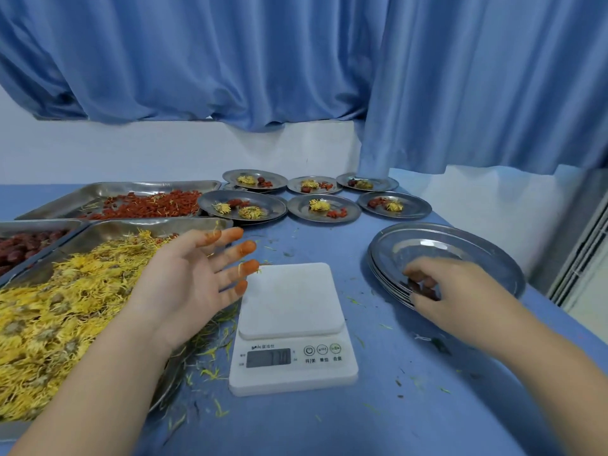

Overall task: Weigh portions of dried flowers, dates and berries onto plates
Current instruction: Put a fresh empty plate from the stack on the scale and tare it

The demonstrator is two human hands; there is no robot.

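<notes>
A white digital scale (pixel 291 324) sits in front of me with nothing on its platform. My left hand (pixel 190 274) hovers open, palm up, between the scale and a steel tray of yellow dried flowers (pixel 49 311); its fingertips are stained orange. My right hand (pixel 447 284) curls its fingers over the near rim of a stack of empty steel plates (pixel 460 248) to the right of the scale. A tray of red berries (pixel 148 204) lies behind, and a tray of dark red dates (pixel 19 248) is at the far left. Several filled plates (pixel 324 209) stand at the back.
Loose yellow petals and green bits litter the blue tabletop (pixel 329 422) around the scale. Blue curtains (pixel 296 60) hang over a white wall behind the table. The table's right edge runs close beside the plate stack.
</notes>
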